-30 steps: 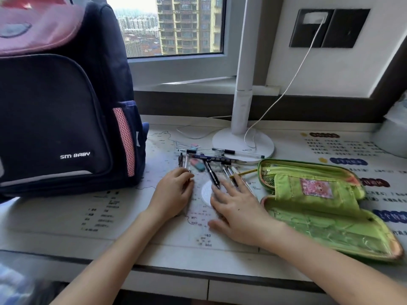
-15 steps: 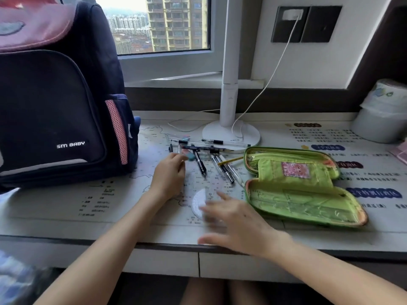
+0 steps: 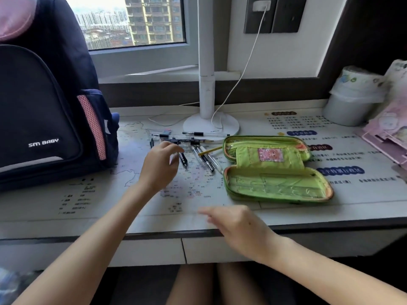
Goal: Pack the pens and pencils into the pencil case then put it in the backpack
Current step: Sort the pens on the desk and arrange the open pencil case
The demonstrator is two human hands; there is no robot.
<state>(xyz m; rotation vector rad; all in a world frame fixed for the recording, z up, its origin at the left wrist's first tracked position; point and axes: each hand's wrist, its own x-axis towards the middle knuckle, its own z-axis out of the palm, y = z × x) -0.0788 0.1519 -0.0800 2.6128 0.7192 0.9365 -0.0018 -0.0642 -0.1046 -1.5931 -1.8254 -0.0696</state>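
Note:
Several pens (image 3: pixel 203 159) and a yellow pencil (image 3: pixel 209 150) lie loose on the desk, left of the open green pencil case (image 3: pixel 277 190). A dark blue and pink backpack (image 3: pixel 44 111) stands upright at the left. My left hand (image 3: pixel 159 167) hovers beside the pens, its curled fingers over the upper end of a black pen (image 3: pixel 183 159) and gripping nothing. At the desk's front edge my right hand (image 3: pixel 239 225) lies flat, palm down and blurred. Anything beneath it is hidden.
A white desk lamp (image 3: pixel 207 84) with its round base stands behind the pens, and its cable runs up to a wall socket (image 3: pixel 261 9). At the far right are a white bin (image 3: pixel 350 102) and a pink stand (image 3: pixel 387 137). A printed mat (image 3: pixel 88 194) covers the desk.
My right hand pulled back from the pens to the desk's front edge. The clear protractor that lay near it no longer shows. My left hand lifted and reached toward the black pen.

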